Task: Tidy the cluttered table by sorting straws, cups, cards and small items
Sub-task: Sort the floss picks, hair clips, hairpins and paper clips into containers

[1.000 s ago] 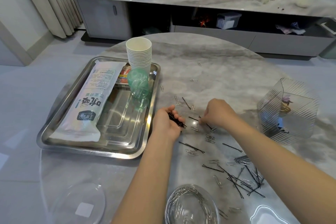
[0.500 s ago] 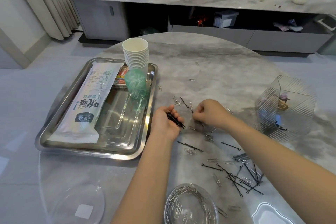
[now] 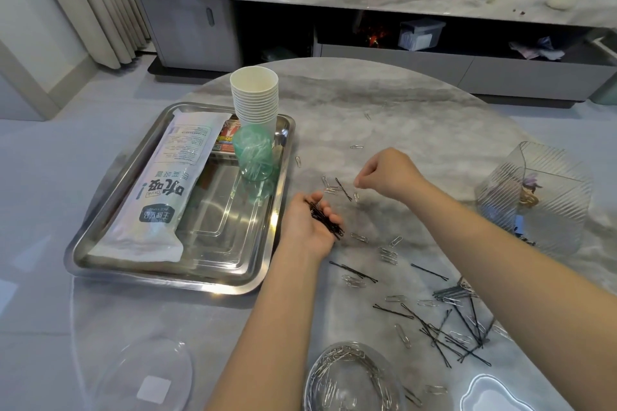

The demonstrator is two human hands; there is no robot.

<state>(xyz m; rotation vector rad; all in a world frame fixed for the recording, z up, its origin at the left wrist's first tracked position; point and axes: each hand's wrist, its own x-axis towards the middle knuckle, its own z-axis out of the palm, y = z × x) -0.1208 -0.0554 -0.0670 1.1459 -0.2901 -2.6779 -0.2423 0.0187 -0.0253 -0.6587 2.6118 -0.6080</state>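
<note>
My left hand (image 3: pixel 309 227) lies palm up beside the tray and holds a bundle of black hairpins (image 3: pixel 325 220) in its curled fingers. My right hand (image 3: pixel 389 173) hovers over the table with its fingertips pinched together; I see nothing between them. They are just right of a single hairpin (image 3: pixel 344 189) that lies among paper clips (image 3: pixel 387 253). More loose hairpins (image 3: pixel 450 327) are scattered at the front right. A metal tray (image 3: pixel 173 274) holds a straw pack (image 3: pixel 160 190), stacked paper cups (image 3: pixel 255 97), a green cup (image 3: pixel 253 157) and cards (image 3: pixel 228 138).
A clear bowl of paper clips (image 3: pixel 350 374) stands at the front edge, with a clear lid (image 3: pixel 140 377) to its left and a clear dish (image 3: pixel 494 394) to its right. A ribbed clear container (image 3: pixel 534 197) stands at the right. A low sideboard runs behind the table.
My right hand lifted from the hairpins near my left hand and moved away to the pin farther back. The left hand opened flatter, with the bundle still in it.
</note>
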